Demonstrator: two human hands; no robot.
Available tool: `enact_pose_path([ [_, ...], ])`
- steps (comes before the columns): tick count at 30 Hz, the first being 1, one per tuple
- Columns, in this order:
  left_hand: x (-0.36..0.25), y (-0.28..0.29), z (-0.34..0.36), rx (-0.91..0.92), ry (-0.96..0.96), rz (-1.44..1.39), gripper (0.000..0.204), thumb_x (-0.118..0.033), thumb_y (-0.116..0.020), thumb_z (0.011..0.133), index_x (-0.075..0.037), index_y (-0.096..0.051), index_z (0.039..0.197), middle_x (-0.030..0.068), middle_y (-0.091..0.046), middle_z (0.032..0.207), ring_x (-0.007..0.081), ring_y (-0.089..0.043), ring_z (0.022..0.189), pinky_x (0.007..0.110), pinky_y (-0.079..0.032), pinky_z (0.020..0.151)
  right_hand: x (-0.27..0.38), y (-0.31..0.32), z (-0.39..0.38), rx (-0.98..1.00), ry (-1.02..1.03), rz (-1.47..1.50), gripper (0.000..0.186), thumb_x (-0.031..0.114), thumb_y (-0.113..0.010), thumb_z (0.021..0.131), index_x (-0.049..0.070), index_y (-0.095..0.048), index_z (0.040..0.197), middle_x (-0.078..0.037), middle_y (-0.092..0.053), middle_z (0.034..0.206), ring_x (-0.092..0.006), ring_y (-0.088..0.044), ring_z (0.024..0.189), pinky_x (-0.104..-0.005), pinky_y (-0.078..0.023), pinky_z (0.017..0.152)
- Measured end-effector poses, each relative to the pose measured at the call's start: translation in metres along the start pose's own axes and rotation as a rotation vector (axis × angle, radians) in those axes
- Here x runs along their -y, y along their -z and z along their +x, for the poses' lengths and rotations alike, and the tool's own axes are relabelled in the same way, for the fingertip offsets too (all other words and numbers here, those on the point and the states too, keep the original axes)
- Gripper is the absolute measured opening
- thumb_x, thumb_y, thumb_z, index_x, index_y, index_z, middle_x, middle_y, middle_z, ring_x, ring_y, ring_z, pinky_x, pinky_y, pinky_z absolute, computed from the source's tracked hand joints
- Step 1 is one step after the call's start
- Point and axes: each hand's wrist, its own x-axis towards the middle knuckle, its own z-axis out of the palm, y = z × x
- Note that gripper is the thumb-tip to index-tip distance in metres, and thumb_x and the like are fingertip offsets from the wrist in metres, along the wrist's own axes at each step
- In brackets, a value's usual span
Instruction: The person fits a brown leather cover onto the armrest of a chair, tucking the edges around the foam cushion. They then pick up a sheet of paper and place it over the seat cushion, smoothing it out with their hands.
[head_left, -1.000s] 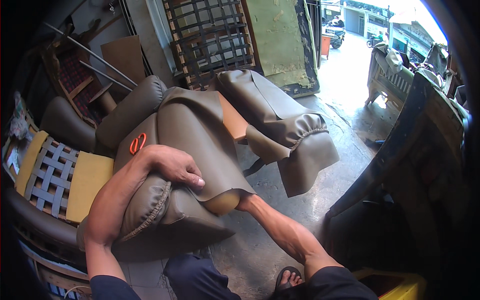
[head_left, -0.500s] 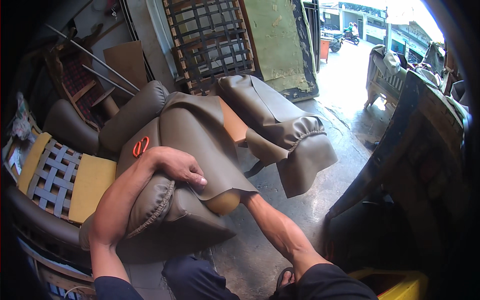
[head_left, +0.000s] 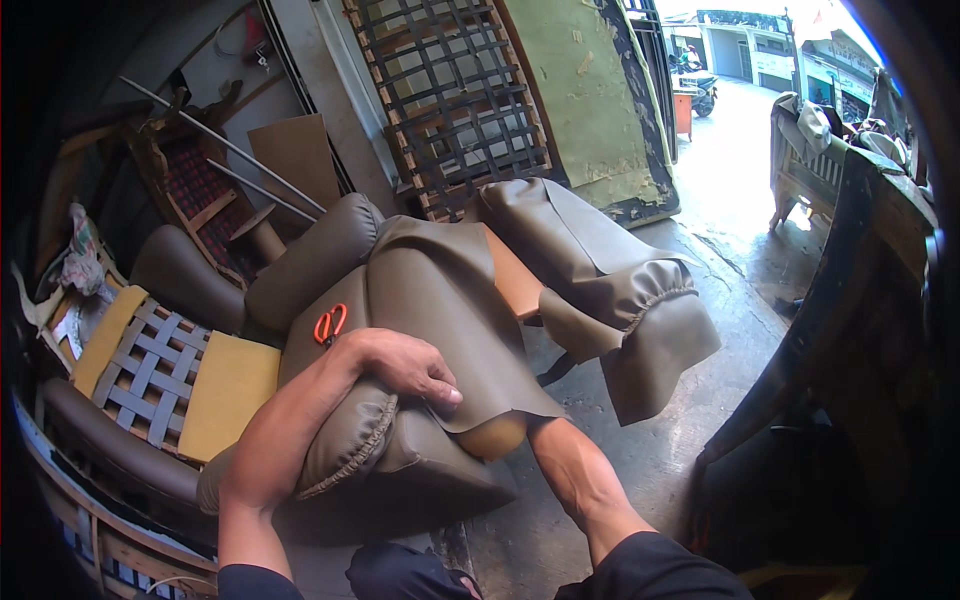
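A brown leather-look cover lies over the seat of the sofa in front of me, its near edge lifted over yellow foam. My left hand rests on the seat beside a gathered armrest, fingers curled down and thumb against the cover. My right forearm reaches beneath the lifted edge, which hides the hand and its fingers. Orange-handled scissors lie on the seat just beyond my left wrist.
On the far side, the other armrest has a loose flap hanging down. A webbed frame with yellow foam stands at left. Another webbed frame leans at the back. A dark furniture piece rises at right, beside the concrete floor.
The whole scene has shifted right and slightly down in view. My left hand stays on the seat, and my right hand remains under the cover's edge.
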Motion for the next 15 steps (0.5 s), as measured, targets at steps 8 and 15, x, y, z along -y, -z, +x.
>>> enact_pose_path([
  [8, 0.006, -0.001, -0.007, 0.023, -0.015, -0.037, 0.050, -0.053, -0.053, 0.106, -0.011, -0.073, 0.125, 0.0096, -0.075, 0.119, 0.0268, -0.069, 0.113, 0.038, -0.052, 0.098, -0.005, -0.009, 0.008, 0.035, -0.025, -0.015, 0.049, 0.035, -0.055, 0.106, 0.005, -0.053, 0.144, -0.013, -0.061, 0.141, -0.0240, -0.064, 0.122, -0.0414, -0.055, 0.104],
  [15, 0.005, -0.004, -0.010, -0.020, -0.039, -0.022, 0.051, -0.052, -0.054, 0.105, -0.009, -0.073, 0.124, 0.0111, -0.076, 0.116, 0.0278, -0.070, 0.110, 0.038, -0.052, 0.096, -0.004, -0.009, 0.005, 0.034, -0.025, -0.038, 0.049, 0.036, -0.055, 0.106, 0.005, -0.053, 0.144, -0.013, -0.061, 0.141, -0.0237, -0.064, 0.122, -0.0409, -0.055, 0.103],
])
